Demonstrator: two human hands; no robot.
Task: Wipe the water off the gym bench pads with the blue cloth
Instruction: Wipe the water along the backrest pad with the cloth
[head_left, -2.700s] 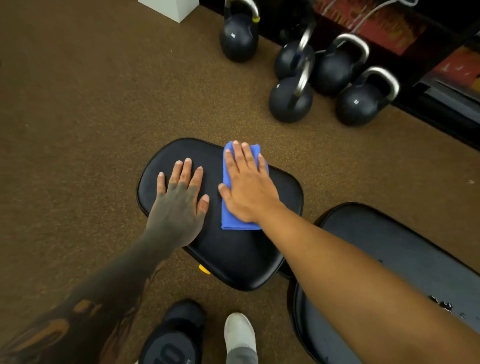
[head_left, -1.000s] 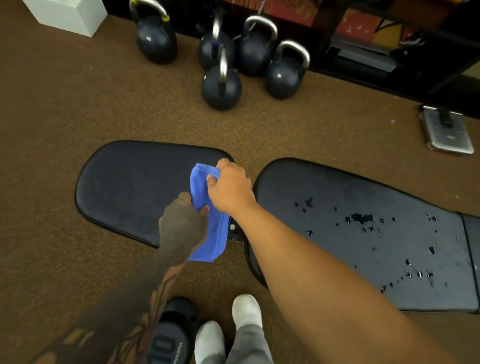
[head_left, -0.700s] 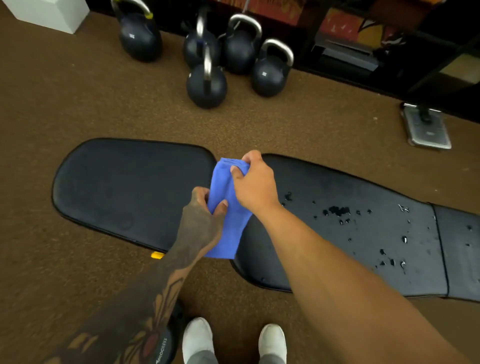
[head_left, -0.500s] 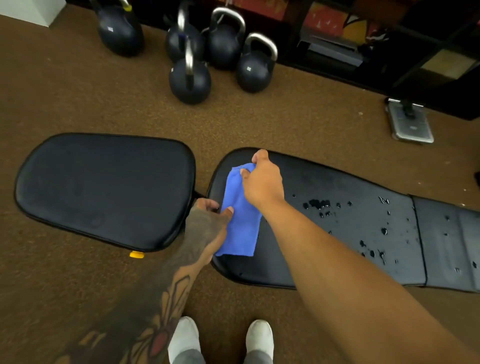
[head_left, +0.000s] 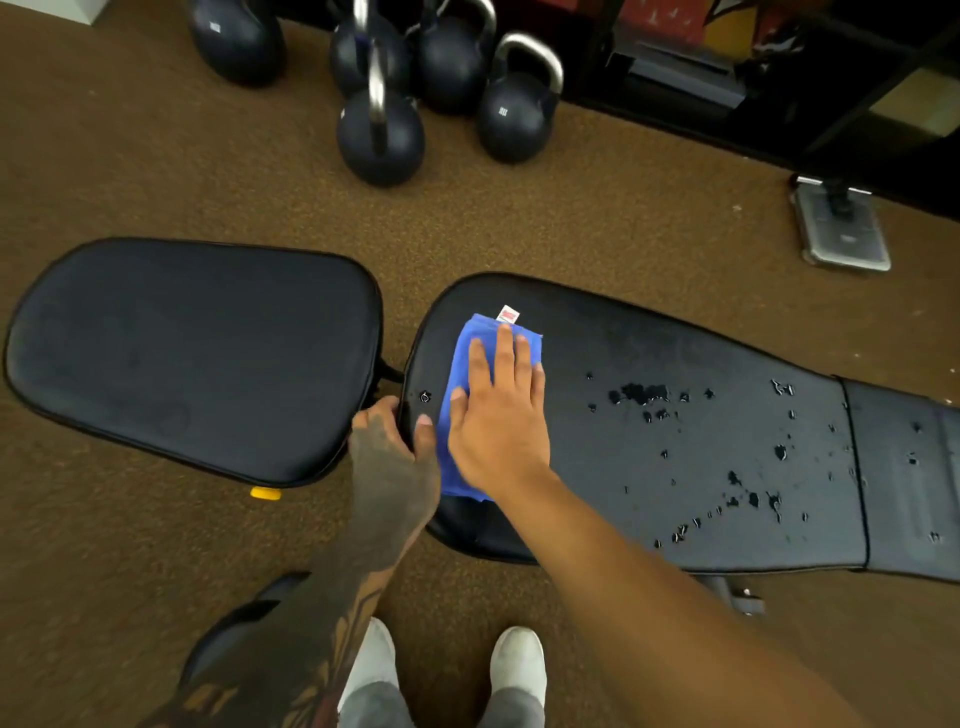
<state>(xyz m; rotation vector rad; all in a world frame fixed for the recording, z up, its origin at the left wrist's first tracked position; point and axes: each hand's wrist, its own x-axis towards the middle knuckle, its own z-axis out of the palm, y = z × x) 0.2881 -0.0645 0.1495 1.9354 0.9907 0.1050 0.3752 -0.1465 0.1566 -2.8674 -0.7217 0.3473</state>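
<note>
— Where's the blue cloth (head_left: 467, 395) right now?

— Folded flat on the long back pad (head_left: 649, 467), at its left end. My right hand (head_left: 498, 415) lies on top of it, palm down, fingers spread and straight, pressing rather than gripping. A small white tag (head_left: 507, 314) sticks out at the cloth's far edge.

— And your left hand (head_left: 389, 467)?

— It's curled around the near-left edge of the same pad, thumb on top just beside the cloth, the other fingers wrapped into the gap next to the seat pad (head_left: 192, 353). It clasps the pad, not the cloth.

— Any water showing?

— Yes, water droplets (head_left: 641, 392) are scattered over the back pad to the right of the cloth, well apart from it. The seat pad looks matte, with no drops I can see.

— What else is around?

— 5 kettlebells (head_left: 382, 132) on the brown floor (head_left: 130, 156) beyond the bench, and my 2 white shoes (head_left: 519, 660) below.
</note>
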